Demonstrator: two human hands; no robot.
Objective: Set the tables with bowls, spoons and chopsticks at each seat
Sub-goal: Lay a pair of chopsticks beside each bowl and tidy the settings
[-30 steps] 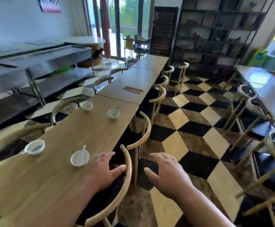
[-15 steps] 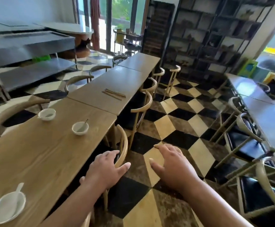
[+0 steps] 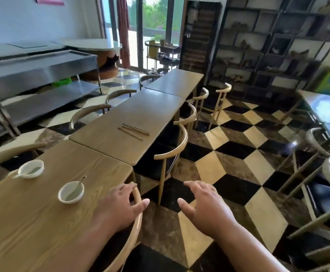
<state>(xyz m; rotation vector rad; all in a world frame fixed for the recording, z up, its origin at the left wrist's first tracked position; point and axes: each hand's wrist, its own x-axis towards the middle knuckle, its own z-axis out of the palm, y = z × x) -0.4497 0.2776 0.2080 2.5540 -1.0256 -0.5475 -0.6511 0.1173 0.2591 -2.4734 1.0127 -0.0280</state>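
Two white bowls stand on the near wooden table [image 3: 42, 222], each with a spoon in it: one bowl [image 3: 71, 192] near the right edge, the other bowl [image 3: 30, 169] toward the left. Several wooden chopsticks [image 3: 133, 130] lie loose on the second table [image 3: 140, 114] further on. My left hand [image 3: 119, 208] hovers open over the table's right edge and a chair back [image 3: 136, 222], holding nothing. Out over the floor, my right hand [image 3: 205, 207] is open and empty too.
A third table [image 3: 177, 80] continues the row toward the window. Curved-back wooden chairs [image 3: 174, 154] line both sides. The checkered aisle [image 3: 229, 154] runs on the right, with more tables and chairs [image 3: 321, 173] beyond. Steel counters [image 3: 32, 71] stand at the left, dark shelving at the back.
The view has moved forward along the table row; the two nearest bowls have dropped out of sight and the chopsticks are closer. Both hands stay open and empty.
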